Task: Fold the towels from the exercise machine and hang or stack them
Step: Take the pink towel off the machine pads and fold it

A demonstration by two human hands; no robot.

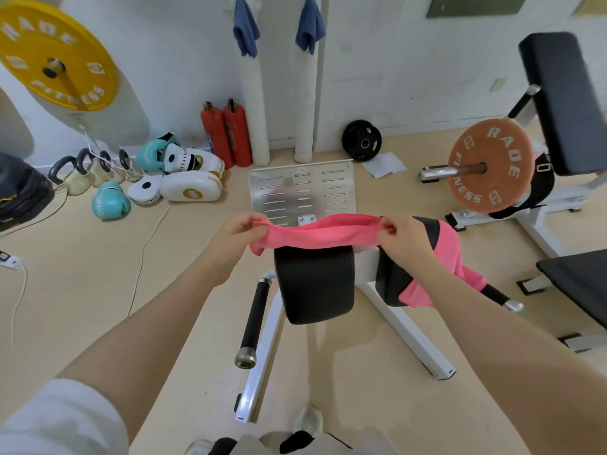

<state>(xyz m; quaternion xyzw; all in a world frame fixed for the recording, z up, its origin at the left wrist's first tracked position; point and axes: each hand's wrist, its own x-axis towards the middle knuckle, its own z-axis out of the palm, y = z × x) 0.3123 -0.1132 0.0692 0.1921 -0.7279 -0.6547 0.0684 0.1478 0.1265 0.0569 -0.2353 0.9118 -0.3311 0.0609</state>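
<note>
The person holds a pink towel (320, 233) stretched sideways between both hands, just above the black pad (315, 284) of the white-framed exercise machine (407, 326). The left hand (238, 229) pinches the towel's left end, thumb and curled fingers closed on the cloth; a small corner hangs below the grip. The right hand (399, 236) grips the right end the same way, though its fingertips are mostly hidden by the bunched fabric. The towel's lower edge meets the top of the pad; whether it rests there or only passes in front cannot be told.

A second pink towel (450, 257) drapes over the machine's right-hand pad, partly covered by the right forearm, so its full shape is unclear. Two blue towels (245, 27) hang on the back wall, their tops cut off by the frame edge. A slotted metal footplate (302, 192) sits beyond the hands, its near edge hidden by the held towel. Two red fire extinguishers (226, 134) stand by the wall. At the bottom edge, the person's shoes (308, 420) are only partly visible.
</note>
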